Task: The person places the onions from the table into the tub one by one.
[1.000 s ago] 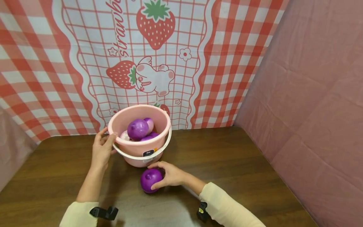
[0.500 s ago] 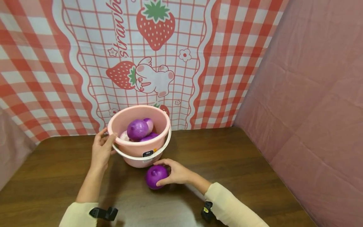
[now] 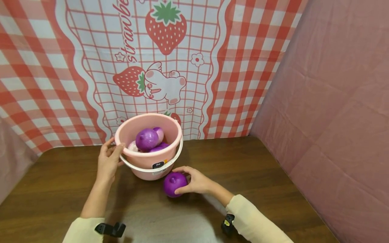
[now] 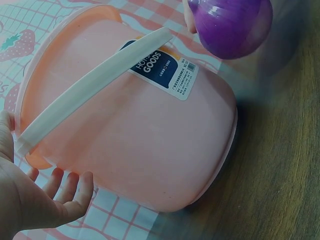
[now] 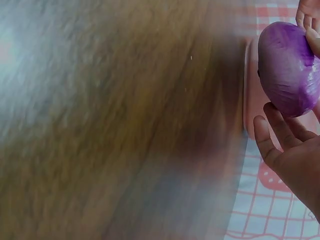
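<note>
A pink bucket [image 3: 143, 162] with a white handle [image 3: 178, 153] stands at the back of the table. My left hand [image 3: 108, 162] holds its left side, thumb at the rim and fingers against the outer wall; in the left wrist view those fingers [image 4: 70, 192] are bent beside the wall. In front of the bucket's right side, my right hand [image 3: 196, 181] grips a purple onion [image 3: 174, 185] between thumb and fingers. The right wrist view shows this onion [image 5: 285, 67] with streaked, shiny skin. Inside the bucket lie several purple onions [image 3: 147, 139] and a whitish item [image 3: 133, 146], partly hidden.
The table [image 3: 243, 182] is dark brown wood. Behind it hangs a red-and-white checked cloth [image 3: 243, 84] with strawberry prints, close to the bucket's back. Pink fabric [image 3: 334, 101] hangs along the right side.
My right hand has moved right and slightly toward the back with the onion in its grip. The left hand and the bucket have stayed nearly still.
</note>
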Motion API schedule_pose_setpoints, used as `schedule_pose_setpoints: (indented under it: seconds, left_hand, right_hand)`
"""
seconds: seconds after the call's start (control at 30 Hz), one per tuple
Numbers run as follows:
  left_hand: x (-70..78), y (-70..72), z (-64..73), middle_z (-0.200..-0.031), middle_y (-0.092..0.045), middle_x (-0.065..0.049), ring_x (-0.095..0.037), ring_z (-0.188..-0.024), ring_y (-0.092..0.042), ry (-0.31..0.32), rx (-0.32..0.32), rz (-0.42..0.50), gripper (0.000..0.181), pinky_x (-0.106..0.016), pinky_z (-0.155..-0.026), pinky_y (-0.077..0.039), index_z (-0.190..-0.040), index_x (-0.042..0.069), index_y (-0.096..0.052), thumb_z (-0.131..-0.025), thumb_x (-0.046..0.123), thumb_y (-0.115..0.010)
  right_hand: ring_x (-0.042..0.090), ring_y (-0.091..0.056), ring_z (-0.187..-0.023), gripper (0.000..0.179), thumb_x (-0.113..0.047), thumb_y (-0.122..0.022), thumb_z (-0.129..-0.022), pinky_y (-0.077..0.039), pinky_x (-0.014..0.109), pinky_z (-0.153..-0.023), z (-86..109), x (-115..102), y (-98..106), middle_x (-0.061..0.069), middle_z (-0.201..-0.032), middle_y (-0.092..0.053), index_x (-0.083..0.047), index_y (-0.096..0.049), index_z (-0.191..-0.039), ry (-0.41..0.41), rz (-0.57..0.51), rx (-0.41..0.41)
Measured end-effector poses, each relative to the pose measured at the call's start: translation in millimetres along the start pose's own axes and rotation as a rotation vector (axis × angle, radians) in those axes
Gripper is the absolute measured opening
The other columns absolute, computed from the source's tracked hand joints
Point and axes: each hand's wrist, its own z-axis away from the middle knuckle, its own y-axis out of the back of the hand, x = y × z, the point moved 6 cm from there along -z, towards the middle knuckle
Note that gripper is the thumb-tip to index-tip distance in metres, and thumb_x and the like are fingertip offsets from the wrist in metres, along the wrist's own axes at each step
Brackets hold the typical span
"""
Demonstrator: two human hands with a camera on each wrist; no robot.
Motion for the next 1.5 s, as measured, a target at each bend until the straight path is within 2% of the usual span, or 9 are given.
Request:
schedule_pose_setpoints:
  seconds: [0.23, 0.4, 0.63, 0.73, 0.93, 1.13, 1.33, 1.5]
  left_hand:
    - [0.4, -0.3, 0.3, -0.093, -0.052, 0.011, 0.004, -0.073, -0.055, -0.004, 0.0, 0.009, 0.059, -0.014, -0.056, -0.054, -0.142, 0.011, -0.033, -0.091, 0.024, -0.06]
    - [0.2, -0.3, 0.4, -0.09, -0.053, 0.012, 0.004, -0.073, -0.056, -0.007, -0.002, 0.022, 0.058, -0.015, -0.056, -0.054, -0.141, 0.011, -0.034, -0.09, 0.024, -0.06]
    - [-0.1, -0.8, 0.4, -0.091, -0.053, 0.012, 0.004, -0.074, -0.056, -0.016, -0.008, 0.015, 0.057, -0.015, -0.056, -0.054, -0.14, 0.012, -0.034, -0.09, 0.025, -0.059]
    - [-0.1, -1.0, 0.3, -0.092, -0.052, 0.012, 0.004, -0.074, -0.056, -0.017, -0.009, 0.012, 0.058, -0.015, -0.056, -0.054, -0.141, 0.011, -0.034, -0.09, 0.025, -0.059]
    - [-0.4, -0.8, -0.4, -0.091, -0.053, 0.013, 0.004, -0.074, -0.056, -0.016, -0.008, 0.009, 0.058, -0.015, -0.056, -0.054, -0.141, 0.011, -0.034, -0.091, 0.024, -0.059]
    - [-0.5, -0.7, -0.9, -0.091, -0.053, 0.012, 0.004, -0.074, -0.056, -0.017, -0.008, 0.009, 0.059, -0.015, -0.057, -0.054, -0.142, 0.011, -0.033, -0.091, 0.023, -0.059]
    - [0.3, -0.1, -0.4, -0.091, -0.052, 0.012, 0.004, -0.074, -0.056, -0.016, -0.008, 0.006, 0.059, -0.015, -0.057, -0.054, -0.142, 0.011, -0.032, -0.091, 0.023, -0.059]
    - [0.4, 0.3, -0.4, -0.092, -0.052, 0.012, 0.004, -0.074, -0.055, -0.011, -0.01, -0.003, 0.06, -0.015, -0.057, -0.054, -0.143, 0.012, -0.032, -0.091, 0.024, -0.059]
  right_hand:
    - [0.019, -0.057, -0.099, 0.064, -0.017, -0.081, -0.072, -0.055, 0.027, -0.081, -2.2, 22.3, 9.0, 0.011, -0.118, -0.056, -0.01, -0.053, -0.129, 0.014, 0.0, 0.03]
    - [0.017, -0.058, -0.097, 0.064, -0.02, -0.081, -0.072, -0.056, 0.031, -0.081, -0.6, 24.7, 17.1, 0.011, -0.118, -0.055, -0.01, -0.052, -0.129, 0.015, -0.02, 0.034]
    - [0.018, -0.058, -0.095, 0.065, -0.02, -0.08, -0.073, -0.056, 0.03, -0.08, 3.0, 25.2, 31.5, 0.012, -0.116, -0.055, -0.008, -0.051, -0.13, 0.031, 0.016, 0.067]
    - [0.019, -0.057, -0.096, 0.064, -0.022, -0.081, -0.072, -0.055, 0.032, -0.08, 4.4, 25.9, 38.6, 0.011, -0.116, -0.055, -0.011, -0.052, -0.129, 0.026, 0.03, 0.087]
    - [0.022, -0.058, -0.097, 0.065, -0.025, -0.081, -0.072, -0.055, 0.039, -0.082, 4.5, 23.9, 51.6, 0.012, -0.118, -0.056, -0.012, -0.053, -0.129, 0.026, 0.033, 0.115]
    - [0.021, -0.059, -0.095, 0.067, -0.025, -0.081, -0.071, -0.056, 0.033, -0.08, 1.9, 16.7, 65.0, 0.013, -0.118, -0.056, -0.01, -0.052, -0.129, 0.034, 0.039, 0.14]
    - [0.024, -0.059, -0.098, 0.066, -0.022, -0.081, -0.072, -0.056, 0.04, -0.083, 0.2, 8.9, 77.0, 0.014, -0.12, -0.056, -0.011, -0.052, -0.13, 0.035, 0.021, 0.174]
    - [0.027, -0.057, -0.104, 0.064, -0.021, -0.08, -0.074, -0.055, 0.04, -0.086, 0.3, 4.7, 86.2, 0.014, -0.124, -0.055, -0.012, -0.051, -0.131, 0.001, 0.013, 0.203]
